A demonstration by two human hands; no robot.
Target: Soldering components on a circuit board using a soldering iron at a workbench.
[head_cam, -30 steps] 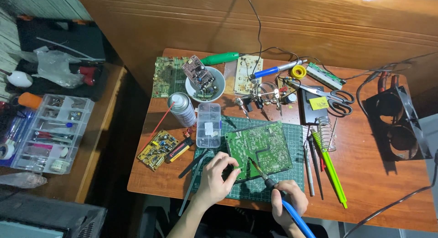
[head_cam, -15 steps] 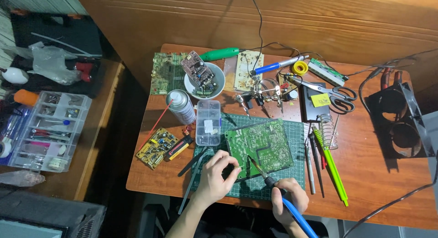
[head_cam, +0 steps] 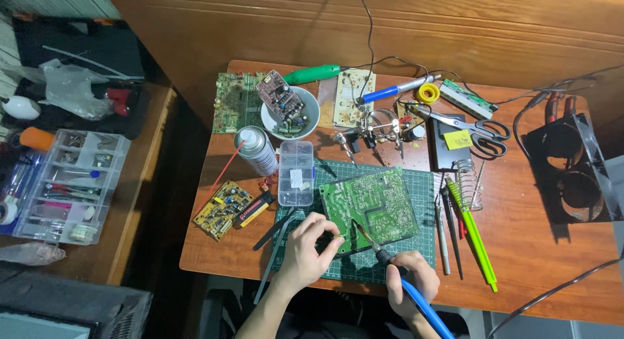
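Head view: green circuit board lay on your cutting mat, soldering in hand. Your left hand pinched its near edge; your right hand gripped the soldering iron, tip touching board. Next demanded steady contact. Parts box stood beside.

A wooden table is carrying a green cutting mat, a spray can, a white bowl, scissors, a yellow circuit board and a clear parts box.

Spray can, clear parts box, scissors, yellow board, white bowl w/ small board
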